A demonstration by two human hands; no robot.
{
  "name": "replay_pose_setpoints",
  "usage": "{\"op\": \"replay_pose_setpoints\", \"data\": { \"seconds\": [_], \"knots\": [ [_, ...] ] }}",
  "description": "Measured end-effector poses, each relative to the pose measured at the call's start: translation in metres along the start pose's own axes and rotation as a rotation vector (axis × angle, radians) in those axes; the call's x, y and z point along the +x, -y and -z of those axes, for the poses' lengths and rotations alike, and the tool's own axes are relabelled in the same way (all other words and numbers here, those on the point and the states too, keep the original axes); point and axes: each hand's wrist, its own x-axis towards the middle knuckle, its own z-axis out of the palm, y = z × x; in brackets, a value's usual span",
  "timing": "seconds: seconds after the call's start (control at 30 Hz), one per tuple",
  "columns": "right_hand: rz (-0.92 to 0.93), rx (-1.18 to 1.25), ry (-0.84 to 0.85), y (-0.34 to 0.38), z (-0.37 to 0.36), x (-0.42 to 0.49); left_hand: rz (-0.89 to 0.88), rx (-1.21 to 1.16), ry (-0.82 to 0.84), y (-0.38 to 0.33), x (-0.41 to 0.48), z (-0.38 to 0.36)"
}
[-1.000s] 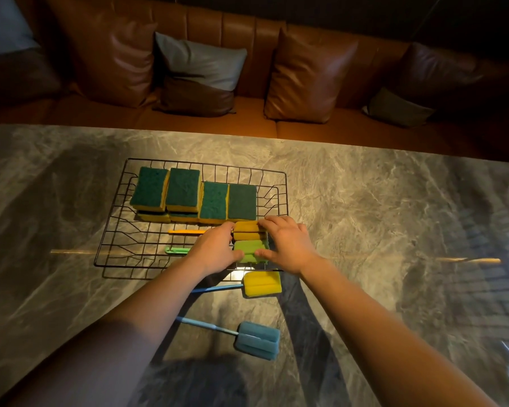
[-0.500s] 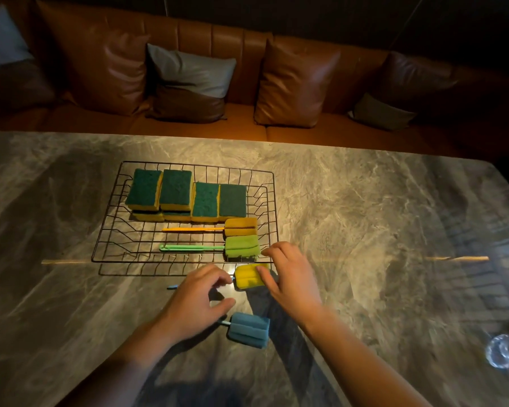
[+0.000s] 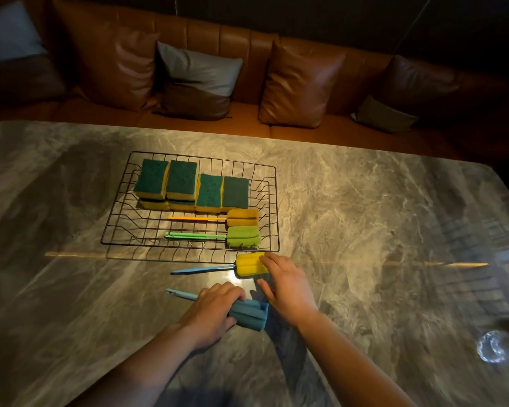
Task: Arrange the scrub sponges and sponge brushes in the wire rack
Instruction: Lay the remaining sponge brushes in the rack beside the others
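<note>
A black wire rack (image 3: 116, 218) lies on the marble table. Along its back are several green-topped yellow scrub sponges (image 3: 181, 180). In front of them lie an orange sponge brush (image 3: 243, 217) and a green sponge brush (image 3: 243, 237). Outside the rack's near edge lies a yellow sponge brush (image 3: 249, 264) with a blue handle. My right hand (image 3: 287, 284) rests its fingers on that brush's right end, fingers apart. Closer to me, my left hand (image 3: 213, 311) is closed around the blue sponge brush (image 3: 252, 314) where head meets handle.
The grey marble table (image 3: 365, 230) stretches wide to the right and left. A clear glass object (image 3: 491, 346) sits at the right near edge. Behind the table runs a brown leather sofa (image 3: 300, 86) with cushions.
Both hands have drawn back from the green brush in the rack toward me. My left hand has closed on the blue brush, and my right hand has come onto the yellow brush.
</note>
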Motion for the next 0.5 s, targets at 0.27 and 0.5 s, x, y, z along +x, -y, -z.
{"op": "replay_pose_setpoints", "data": {
  "seconds": [0.27,0.5],
  "knots": [
    [-0.056,0.067,0.052,0.001,-0.016,0.005,0.101,-0.099,0.023,0.012,-0.004,0.013],
    [-0.068,0.039,0.081,0.001,-0.024,0.007,0.137,-0.139,0.016,0.021,-0.013,0.038]
  ]
}}
